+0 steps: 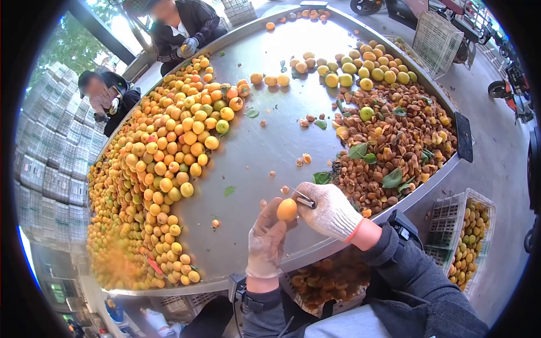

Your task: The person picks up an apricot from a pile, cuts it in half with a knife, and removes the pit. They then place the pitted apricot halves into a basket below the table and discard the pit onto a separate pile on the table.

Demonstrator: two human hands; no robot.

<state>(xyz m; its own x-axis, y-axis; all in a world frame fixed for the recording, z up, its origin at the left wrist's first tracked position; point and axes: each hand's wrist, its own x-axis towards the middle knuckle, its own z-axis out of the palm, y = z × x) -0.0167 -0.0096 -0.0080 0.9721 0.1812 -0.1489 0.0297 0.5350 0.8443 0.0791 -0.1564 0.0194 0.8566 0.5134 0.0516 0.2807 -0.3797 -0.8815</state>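
An orange apricot is held upright between the fingertips of my left hand, which wears a thin pale glove. Just right of it, my right hand, in a white knit glove, grips a small metal tool whose tip points up and left, close above the fruit. Both hands are over the near edge of the metal table. A small brown pit shows beside the tool's tip. Below the hands, under the table edge, a crate holds orange fruit halves.
Whole apricots cover the table's left side. Pits with leaves lie heaped on the right, with yellow-green fruit behind. Two people work at the far left edge. A fruit-filled crate stands at the right.
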